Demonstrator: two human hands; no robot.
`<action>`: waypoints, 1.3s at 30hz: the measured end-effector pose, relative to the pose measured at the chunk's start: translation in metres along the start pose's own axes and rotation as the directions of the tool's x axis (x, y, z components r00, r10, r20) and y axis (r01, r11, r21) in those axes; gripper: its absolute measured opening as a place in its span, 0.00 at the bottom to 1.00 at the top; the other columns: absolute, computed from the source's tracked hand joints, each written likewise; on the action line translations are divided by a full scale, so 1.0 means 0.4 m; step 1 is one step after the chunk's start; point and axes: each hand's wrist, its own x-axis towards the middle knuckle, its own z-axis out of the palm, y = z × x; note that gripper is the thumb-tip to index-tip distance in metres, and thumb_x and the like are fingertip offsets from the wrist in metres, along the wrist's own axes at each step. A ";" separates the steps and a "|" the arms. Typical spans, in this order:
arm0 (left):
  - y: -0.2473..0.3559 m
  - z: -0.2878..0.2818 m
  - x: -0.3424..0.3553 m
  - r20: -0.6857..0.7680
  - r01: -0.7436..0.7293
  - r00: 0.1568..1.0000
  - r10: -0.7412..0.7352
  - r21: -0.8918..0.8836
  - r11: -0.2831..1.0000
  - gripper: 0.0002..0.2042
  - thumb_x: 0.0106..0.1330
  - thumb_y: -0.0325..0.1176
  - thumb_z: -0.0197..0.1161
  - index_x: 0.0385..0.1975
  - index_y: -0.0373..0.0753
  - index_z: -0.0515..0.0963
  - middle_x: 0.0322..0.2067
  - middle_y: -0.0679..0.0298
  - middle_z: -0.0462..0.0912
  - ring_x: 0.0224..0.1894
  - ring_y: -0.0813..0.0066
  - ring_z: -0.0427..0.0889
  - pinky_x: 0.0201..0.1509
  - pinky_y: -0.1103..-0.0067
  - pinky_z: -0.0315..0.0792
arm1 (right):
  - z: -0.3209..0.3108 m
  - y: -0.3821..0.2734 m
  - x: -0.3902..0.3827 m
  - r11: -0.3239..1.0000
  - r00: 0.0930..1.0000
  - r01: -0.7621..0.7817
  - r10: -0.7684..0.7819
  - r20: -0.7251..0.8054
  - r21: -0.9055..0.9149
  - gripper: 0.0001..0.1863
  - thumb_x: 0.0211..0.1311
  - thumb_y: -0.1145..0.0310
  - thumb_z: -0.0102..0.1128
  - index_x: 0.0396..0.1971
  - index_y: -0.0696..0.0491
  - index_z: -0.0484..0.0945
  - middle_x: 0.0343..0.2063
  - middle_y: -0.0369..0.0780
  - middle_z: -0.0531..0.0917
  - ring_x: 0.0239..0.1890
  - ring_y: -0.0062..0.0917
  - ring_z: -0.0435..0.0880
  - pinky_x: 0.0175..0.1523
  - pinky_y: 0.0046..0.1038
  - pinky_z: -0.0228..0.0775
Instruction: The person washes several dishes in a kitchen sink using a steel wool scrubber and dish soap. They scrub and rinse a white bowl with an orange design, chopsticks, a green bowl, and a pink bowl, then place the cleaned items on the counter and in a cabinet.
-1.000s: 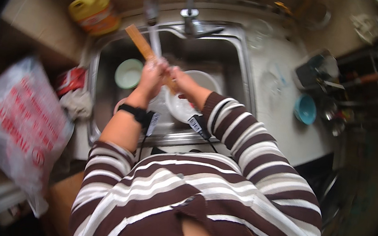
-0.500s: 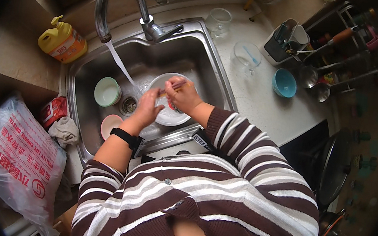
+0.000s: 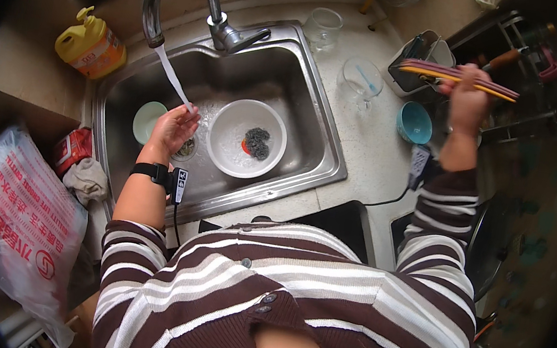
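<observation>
My right hand (image 3: 469, 104) grips a bundle of chopsticks (image 3: 433, 71), brown and yellow, held level over the utensil holder (image 3: 425, 49) on the right of the counter. My left hand (image 3: 175, 129), empty with its fingers loosely apart, is in the water stream (image 3: 172, 81) falling from the faucet (image 3: 150, 13). Just right of that hand, in the steel sink (image 3: 311, 139), stands a white basin (image 3: 221, 156) with a grey steel-wool scrubber (image 3: 258, 143) and something red inside. A pale green bowl (image 3: 147, 121) sits left of the hand, partly covered by it.
A light blue bowl (image 3: 415, 122), a glass mug (image 3: 359, 82) and a glass jar (image 3: 323, 28) stand on the counter (image 3: 339, 62). Ladles hang on a rack at right. Left are a yellow pump bottle (image 3: 91, 44), a grey rag (image 3: 86, 180) and a plastic bag (image 3: 24, 211).
My right hand has carried the chopsticks from above the basin to the utensil holder at right. My left hand has left them and moved left into the water. The scrubber now shows.
</observation>
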 end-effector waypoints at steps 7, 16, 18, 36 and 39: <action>-0.061 -0.029 0.009 -0.229 0.131 0.968 -0.103 0.110 0.985 0.11 0.60 0.29 0.50 0.42 0.40 0.68 0.43 0.60 0.72 0.40 0.63 0.74 0.37 0.76 0.72 | -0.034 0.174 0.197 0.906 0.980 -0.196 0.170 -0.101 -0.375 0.17 0.58 0.59 0.49 0.28 0.61 0.74 0.16 0.41 0.79 0.15 0.21 0.79 0.23 0.18 0.71; -0.092 -0.177 0.082 -0.385 0.137 0.904 -0.186 -0.151 0.979 0.11 0.58 0.29 0.48 0.41 0.37 0.65 0.38 0.59 0.73 0.41 0.60 0.74 0.42 0.68 0.71 | -0.009 0.284 0.256 0.837 0.849 -0.473 0.516 0.110 -0.276 0.17 0.40 0.61 0.70 0.22 0.54 0.71 0.14 0.32 0.71 0.10 0.16 0.66 0.13 0.15 0.60; -0.104 -0.194 0.095 -0.421 0.111 0.892 -0.165 -0.150 0.982 0.12 0.59 0.29 0.44 0.43 0.37 0.63 0.38 0.57 0.71 0.45 0.57 0.73 0.46 0.66 0.69 | -0.009 0.252 0.247 0.849 0.874 -0.450 0.483 0.059 -0.278 0.21 0.39 0.61 0.71 0.30 0.54 0.71 0.16 0.33 0.73 0.09 0.15 0.65 0.12 0.14 0.58; -0.072 -0.322 0.235 -0.666 -0.267 0.730 -0.156 -0.487 0.832 0.17 0.61 0.23 0.39 0.51 0.29 0.57 0.43 0.40 0.67 0.40 0.46 0.75 0.34 0.67 0.79 | 0.334 -0.079 -0.366 0.974 0.717 -0.109 0.214 0.663 -0.197 0.10 0.54 0.76 0.53 0.37 0.57 0.76 0.31 0.37 0.78 0.23 0.14 0.77 0.26 0.15 0.69; -0.035 -0.278 0.175 -0.657 -0.235 0.738 -0.154 -0.464 0.854 0.18 0.59 0.20 0.41 0.51 0.29 0.56 0.43 0.41 0.65 0.37 0.47 0.75 0.31 0.68 0.80 | 0.394 -0.095 -0.409 0.976 0.658 -0.155 0.215 0.722 -0.150 0.09 0.54 0.76 0.53 0.36 0.57 0.76 0.30 0.37 0.78 0.23 0.14 0.76 0.27 0.14 0.69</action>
